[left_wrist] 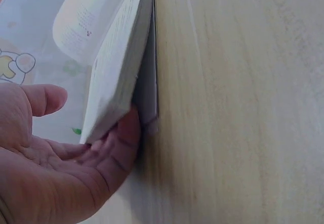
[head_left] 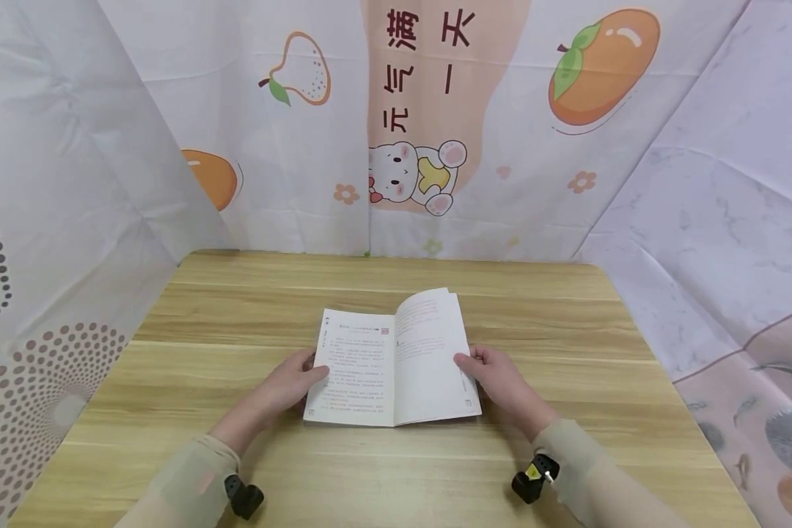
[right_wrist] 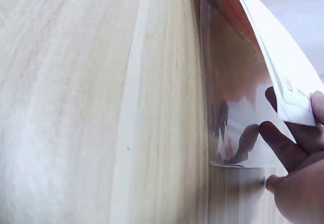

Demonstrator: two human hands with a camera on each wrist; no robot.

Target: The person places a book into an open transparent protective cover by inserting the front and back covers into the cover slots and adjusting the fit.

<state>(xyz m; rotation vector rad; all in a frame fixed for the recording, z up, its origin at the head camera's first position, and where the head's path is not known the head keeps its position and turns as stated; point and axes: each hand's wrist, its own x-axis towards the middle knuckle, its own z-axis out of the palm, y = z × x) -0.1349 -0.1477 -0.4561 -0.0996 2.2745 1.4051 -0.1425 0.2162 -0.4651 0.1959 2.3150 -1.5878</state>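
An open paperback book (head_left: 359, 378) with printed pages lies at the middle of the wooden table. My left hand (head_left: 289, 383) holds its left edge; in the left wrist view the fingers curl beneath the thick page block, and the thumb stands up beside it. At the right edge, my right hand (head_left: 500, 380) pinches some pages (right_wrist: 283, 62), thumb on top and fingers underneath. Those pages are raised above a glossy cover (right_wrist: 238, 82), which mirrors the fingers in the right wrist view. The right page bows upward near its top.
The wooden table (head_left: 237, 308) extends around the book on all sides. Behind it hangs a white curtain (head_left: 303, 169) with fruit and bear prints, and more cloth (head_left: 719, 198) lines both sides. A small black camera (head_left: 244, 497) is strapped on each wrist.
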